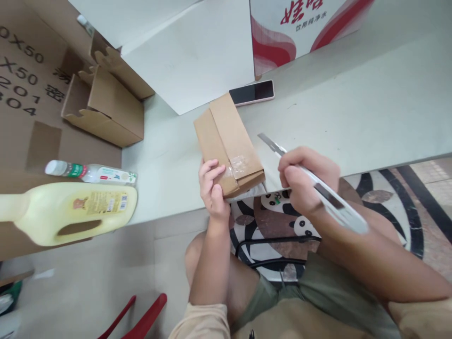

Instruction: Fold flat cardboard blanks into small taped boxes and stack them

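My left hand grips the near left corner of a small brown cardboard box, its fingers bent over the edge. The box is tilted at the table's front edge, and clear tape crosses the seam at its near end. To the right of the box, my right hand is closed around a white utility knife. The knife's blade is out and points up and left, apart from the box. A dark-screened phone lies just behind the box.
A white panel and a red-and-white carton stand at the back of the table. At left are open cardboard boxes, a clear bottle and a pale yellow jug. A red chair or stool part shows below.
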`<state>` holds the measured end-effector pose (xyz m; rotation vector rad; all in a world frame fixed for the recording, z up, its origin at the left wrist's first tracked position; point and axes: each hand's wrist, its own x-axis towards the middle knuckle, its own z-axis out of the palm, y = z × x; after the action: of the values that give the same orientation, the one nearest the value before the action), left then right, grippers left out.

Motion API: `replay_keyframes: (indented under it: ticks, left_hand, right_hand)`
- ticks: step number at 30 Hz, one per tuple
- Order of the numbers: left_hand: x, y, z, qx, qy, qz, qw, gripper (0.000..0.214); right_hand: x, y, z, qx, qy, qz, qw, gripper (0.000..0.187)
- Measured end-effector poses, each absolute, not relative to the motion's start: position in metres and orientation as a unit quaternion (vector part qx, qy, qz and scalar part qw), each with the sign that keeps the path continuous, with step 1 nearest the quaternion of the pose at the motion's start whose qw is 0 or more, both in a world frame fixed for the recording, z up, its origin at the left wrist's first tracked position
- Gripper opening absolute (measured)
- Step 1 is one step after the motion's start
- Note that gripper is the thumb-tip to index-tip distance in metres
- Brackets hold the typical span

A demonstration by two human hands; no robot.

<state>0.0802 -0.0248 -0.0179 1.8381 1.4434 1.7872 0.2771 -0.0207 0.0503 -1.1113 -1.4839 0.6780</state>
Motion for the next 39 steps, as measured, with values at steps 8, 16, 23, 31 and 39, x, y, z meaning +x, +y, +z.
replay_keyframes:
  ticks: [8,16,23,31,39]
  left_hand:
    - [0.056,-0.025,-0.017,0.569,0.503,0.642,0.105,0.034]
    - [0.034,-0.024,-0.023,0.386,0.572,0.698,0.192,0.028]
    - [0.022,-0.035,-0.03,0.335,0.579,0.685,0.288,0.041]
    - [0.024,-0.038,-0.029,0.38,0.557,0.671,0.308,0.05]
    - [0.019,-0.03,-0.035,0.402,0.558,0.668,0.285,0.064]
  right_hand:
    - [0.258,-0.004,0.016,-0.519,-0.66,0.27,0.471,0.011]
    - [0.24,0.003,0.003,-0.459,-0.722,0.285,0.433,0.021]
    - [0.223,0.005,0.001,-0.437,-0.717,0.319,0.439,0.022]
    - [0.218,0.005,-0.001,-0.443,-0.697,0.297,0.479,0.021]
    - [0.226,0.007,-0.009,-0.405,-0.689,0.331,0.501,0.025]
